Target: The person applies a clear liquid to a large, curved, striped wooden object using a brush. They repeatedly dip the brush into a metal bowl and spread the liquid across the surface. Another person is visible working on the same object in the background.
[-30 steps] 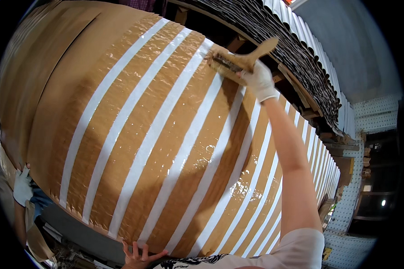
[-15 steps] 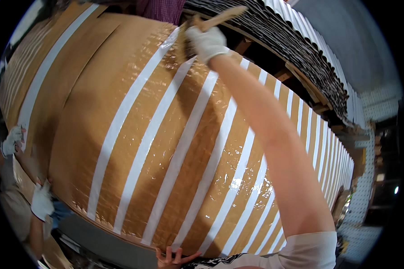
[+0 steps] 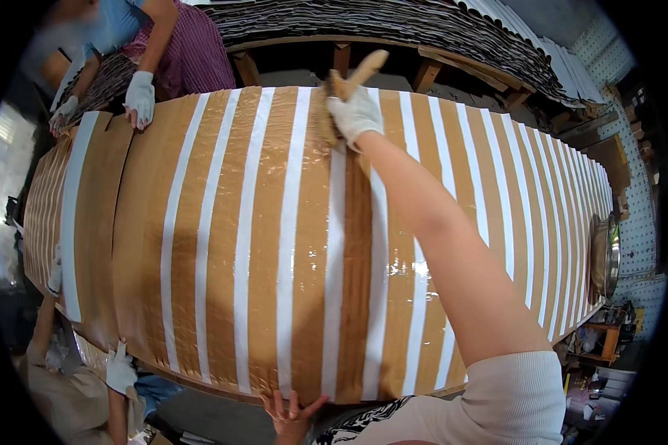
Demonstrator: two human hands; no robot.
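Observation:
A long brown sheet (image 3: pixel 263 222) with parallel white stripes lies before me, its surface wet and shiny in places. My right hand (image 3: pixel 360 115), in a white glove, is closed round a wide brush with a pale wooden handle (image 3: pixel 369 68). The bristles press on the sheet close to its far edge, across the top of a white stripe. At the near edge, my bare left hand (image 3: pixel 293 417) rests with fingers spread, fingertips on the sheet's rim and nothing held.
A co-worker's gloved hand (image 3: pixel 140 100) touches the far left edge, and another person's gloved hand (image 3: pixel 120 368) is at the near left edge. Behind stands a stack of dark corrugated sheets (image 3: pixel 289 26) on wooden supports. A round metal basin (image 3: pixel 610 256) stands at the right end.
My right hand has carried the brush rightward over the stripes, still near the far edge. My view has turned, bringing the far-left co-worker's hands into sight. My left hand keeps to the near edge.

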